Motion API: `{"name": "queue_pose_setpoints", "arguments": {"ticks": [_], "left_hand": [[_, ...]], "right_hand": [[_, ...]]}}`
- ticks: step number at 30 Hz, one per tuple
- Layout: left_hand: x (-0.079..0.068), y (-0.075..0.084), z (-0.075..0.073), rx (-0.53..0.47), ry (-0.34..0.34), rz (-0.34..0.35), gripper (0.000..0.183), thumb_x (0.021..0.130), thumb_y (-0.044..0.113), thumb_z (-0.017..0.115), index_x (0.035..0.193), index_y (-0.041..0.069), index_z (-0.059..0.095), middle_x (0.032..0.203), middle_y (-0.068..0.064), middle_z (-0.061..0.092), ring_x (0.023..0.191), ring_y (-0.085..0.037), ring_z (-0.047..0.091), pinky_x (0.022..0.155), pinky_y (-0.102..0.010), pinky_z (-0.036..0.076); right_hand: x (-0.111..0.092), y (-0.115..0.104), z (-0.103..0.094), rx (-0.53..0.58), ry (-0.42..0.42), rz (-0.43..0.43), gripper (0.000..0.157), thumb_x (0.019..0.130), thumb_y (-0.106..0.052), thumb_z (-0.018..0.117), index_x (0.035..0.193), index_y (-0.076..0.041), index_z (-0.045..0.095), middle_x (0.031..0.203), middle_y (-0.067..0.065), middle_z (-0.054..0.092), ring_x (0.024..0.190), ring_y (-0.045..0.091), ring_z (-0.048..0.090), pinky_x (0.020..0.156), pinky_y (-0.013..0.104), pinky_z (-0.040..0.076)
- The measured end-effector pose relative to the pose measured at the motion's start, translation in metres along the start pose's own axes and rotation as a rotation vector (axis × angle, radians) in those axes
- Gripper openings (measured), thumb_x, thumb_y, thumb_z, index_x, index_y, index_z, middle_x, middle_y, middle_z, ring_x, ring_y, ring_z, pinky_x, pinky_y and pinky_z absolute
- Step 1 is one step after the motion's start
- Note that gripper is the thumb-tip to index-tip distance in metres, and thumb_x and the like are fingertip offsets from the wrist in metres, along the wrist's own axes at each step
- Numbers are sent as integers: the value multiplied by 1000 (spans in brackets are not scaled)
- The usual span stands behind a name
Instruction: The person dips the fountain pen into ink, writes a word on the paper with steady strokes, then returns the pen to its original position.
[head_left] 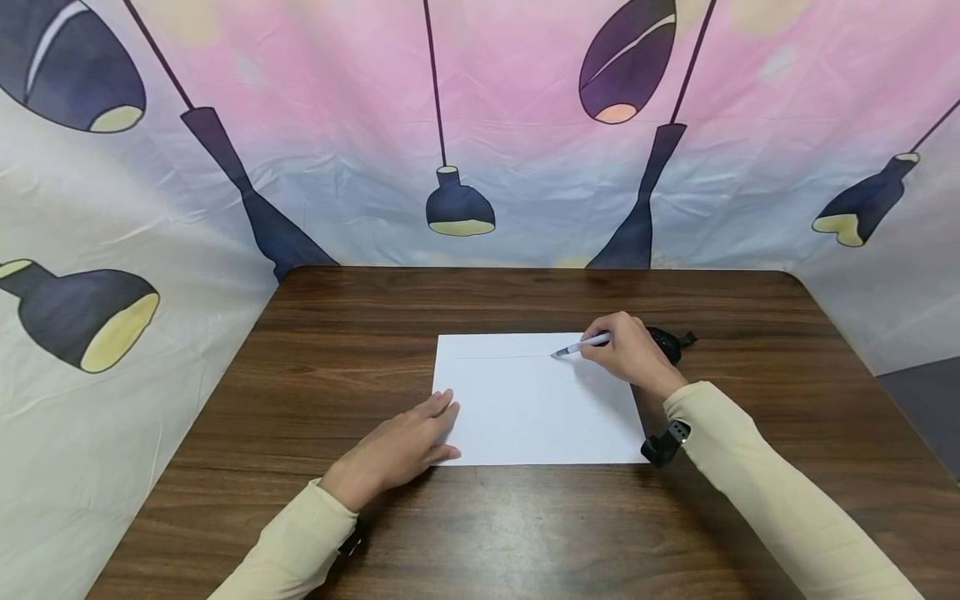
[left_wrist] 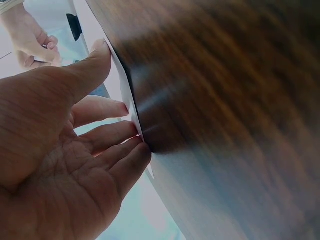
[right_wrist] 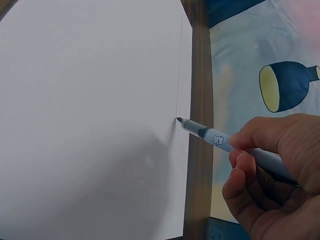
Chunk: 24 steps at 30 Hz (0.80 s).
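Observation:
A white sheet of paper (head_left: 525, 417) lies on the brown wooden table, with a thin line drawn along its far edge. My right hand (head_left: 628, 350) pinches a pale fountain pen (right_wrist: 217, 139) between thumb and fingers. The pen's nib touches the paper at the right end of that line, and a small printed figure shows on the barrel. On the paper's left edge rests my left hand (head_left: 401, 442), fingers extended. In the left wrist view its fingertips (left_wrist: 131, 129) lie along the edge of the sheet.
A black object (head_left: 666, 343) with a short tab sits on the table (head_left: 337, 350) just beyond my right hand. Behind the table hangs a cloth (head_left: 360, 167) printed with lamps. Black devices are strapped at both wrists.

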<state>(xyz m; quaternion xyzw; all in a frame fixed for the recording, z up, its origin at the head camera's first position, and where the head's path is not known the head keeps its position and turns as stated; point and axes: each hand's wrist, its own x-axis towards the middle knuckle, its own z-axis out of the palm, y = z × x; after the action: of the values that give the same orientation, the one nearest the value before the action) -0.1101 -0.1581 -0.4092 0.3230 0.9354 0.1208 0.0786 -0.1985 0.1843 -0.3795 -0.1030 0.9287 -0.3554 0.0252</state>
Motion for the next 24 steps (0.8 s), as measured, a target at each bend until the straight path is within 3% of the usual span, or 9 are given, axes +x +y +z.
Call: {"name": "queue_pose_setpoints", "arguments": {"ticks": [24], "left_hand": [[0, 0, 0, -9, -9, -14, 62, 100, 30, 65, 143, -11, 49, 154, -30, 39, 141, -40, 42, 111, -50, 42]], "right_hand": [[-5, 11, -13, -18, 5, -7, 13, 91, -7, 70, 98, 1, 76, 91, 14, 72, 66, 21, 56, 57, 31, 46]]}}
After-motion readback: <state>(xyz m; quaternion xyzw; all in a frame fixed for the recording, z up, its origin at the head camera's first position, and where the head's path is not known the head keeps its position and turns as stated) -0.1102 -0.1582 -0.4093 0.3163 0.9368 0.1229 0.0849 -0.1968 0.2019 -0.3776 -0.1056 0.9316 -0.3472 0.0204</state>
